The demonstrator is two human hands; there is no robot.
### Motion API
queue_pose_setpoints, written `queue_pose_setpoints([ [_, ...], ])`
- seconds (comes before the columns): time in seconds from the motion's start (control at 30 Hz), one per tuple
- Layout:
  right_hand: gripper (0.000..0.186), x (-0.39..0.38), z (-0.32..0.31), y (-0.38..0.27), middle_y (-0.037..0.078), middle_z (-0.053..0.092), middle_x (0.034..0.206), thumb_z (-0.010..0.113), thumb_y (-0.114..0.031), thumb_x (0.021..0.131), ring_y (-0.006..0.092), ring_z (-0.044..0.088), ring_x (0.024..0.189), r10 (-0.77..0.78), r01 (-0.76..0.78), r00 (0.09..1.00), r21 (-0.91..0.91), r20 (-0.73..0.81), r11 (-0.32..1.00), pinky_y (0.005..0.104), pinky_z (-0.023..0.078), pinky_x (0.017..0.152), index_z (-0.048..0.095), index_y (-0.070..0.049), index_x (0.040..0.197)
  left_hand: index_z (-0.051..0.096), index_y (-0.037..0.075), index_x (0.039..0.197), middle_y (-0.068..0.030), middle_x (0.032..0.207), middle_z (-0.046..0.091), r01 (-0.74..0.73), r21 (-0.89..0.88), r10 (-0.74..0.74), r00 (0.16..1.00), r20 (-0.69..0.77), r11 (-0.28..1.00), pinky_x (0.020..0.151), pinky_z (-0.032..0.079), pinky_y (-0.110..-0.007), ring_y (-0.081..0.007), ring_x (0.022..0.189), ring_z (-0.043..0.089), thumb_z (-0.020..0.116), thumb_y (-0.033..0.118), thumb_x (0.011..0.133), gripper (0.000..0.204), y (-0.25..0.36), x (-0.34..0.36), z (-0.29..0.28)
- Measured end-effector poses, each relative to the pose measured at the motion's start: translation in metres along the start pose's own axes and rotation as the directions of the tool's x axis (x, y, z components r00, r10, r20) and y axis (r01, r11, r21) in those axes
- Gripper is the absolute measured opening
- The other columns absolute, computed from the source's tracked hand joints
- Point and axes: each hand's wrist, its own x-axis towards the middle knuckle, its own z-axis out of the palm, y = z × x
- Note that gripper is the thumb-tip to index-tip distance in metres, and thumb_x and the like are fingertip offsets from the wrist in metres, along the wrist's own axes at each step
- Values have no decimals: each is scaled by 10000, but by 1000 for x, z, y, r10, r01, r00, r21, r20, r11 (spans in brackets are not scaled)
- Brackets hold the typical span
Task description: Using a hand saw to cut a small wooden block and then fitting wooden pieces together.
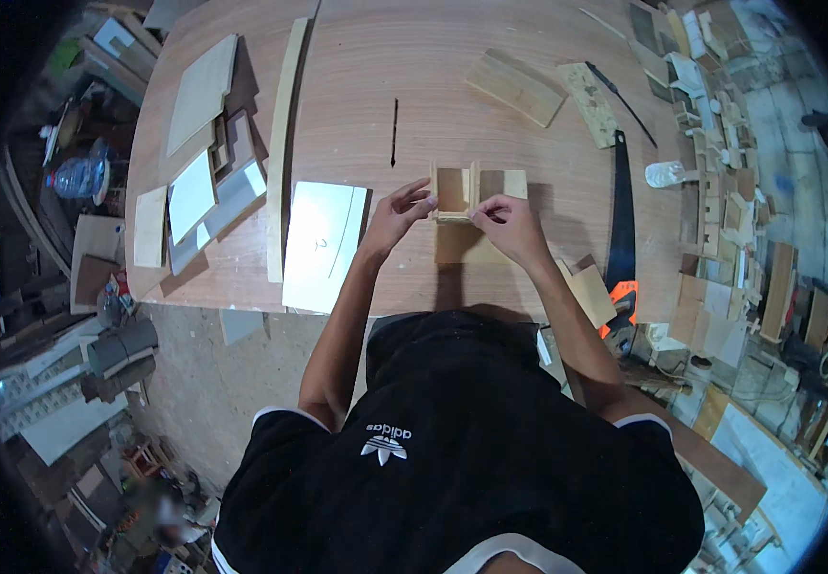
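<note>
A small open-topped wooden box (454, 216) with upright thin side walls stands on the table in front of me. Under and beside it lies a flat wooden board (471, 251), partly hidden by the box and my hand. My left hand (398, 218) holds the box's left wall between thumb and fingers. At the front right corner, my right hand (512, 228) pinches the box's edge with its fingers bent together. Whether a smaller piece sits inside that pinch is hidden.
A handsaw (621, 210) with an orange handle lies at the right, near a thin dark tool (620, 100) and wooden offcuts (517, 86). A white board (323, 249), a long wooden strip (286, 153) and stacked panels (202, 96) lie left. A dark slot (395, 132) marks the tabletop.
</note>
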Motion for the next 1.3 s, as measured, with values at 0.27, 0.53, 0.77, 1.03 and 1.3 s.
queue_pose_setpoints([
  [0.27, 200, -3, 1, -9, 75, 669, 744, 709, -175, 812, 113, 632, 705, 16, -16, 1000, -11, 11, 1000, 269, 497, 637, 670, 18, 848, 409, -26, 1362, -181, 1304, 516, -15, -154, 15, 1000, 1, 988, 964, 437, -353, -239, 1176, 514, 629, 255, 889, 592, -12, 0, -4],
  [0.53, 225, -5, 2, -7, 65, 657, 706, 715, -194, 812, 96, 604, 660, -7, 7, 1000, 28, -13, 1000, 264, 481, 605, 667, 25, 833, 400, -57, 1355, -192, 1322, 499, -9, -126, 6, 1000, -22, 992, 996, 412, -360, -244, 1193, 504, 646, 265, 877, 627, -16, 4, -3],
  [0.77, 218, -4, 4, -6, 70, 661, 711, 719, -185, 809, 99, 609, 660, 10, -10, 1000, 31, -12, 999, 262, 483, 603, 667, 26, 826, 420, -53, 1344, -194, 1328, 495, -2, -123, -2, 999, -33, 992, 984, 422, -358, -244, 1195, 503, 654, 277, 871, 623, -20, 7, -5],
  [1.03, 203, -3, 2, -10, 79, 669, 723, 714, -172, 811, 104, 626, 680, 38, -38, 999, -21, 6, 999, 265, 491, 612, 669, 25, 834, 439, -42, 1334, -202, 1312, 505, 12, -96, -16, 999, -45, 995, 953, 444, -348, -246, 1173, 518, 670, 264, 861, 609, -10, 3, -1],
  [1.3, 195, -4, 0, -12, 69, 665, 729, 711, -167, 813, 107, 629, 693, 22, -22, 999, -11, 24, 1000, 263, 488, 619, 665, 22, 831, 429, -47, 1337, -206, 1298, 513, -20, -109, 17, 999, -29, 994, 953, 448, -351, -248, 1171, 520, 669, 265, 863, 616, -12, 3, -1],
])
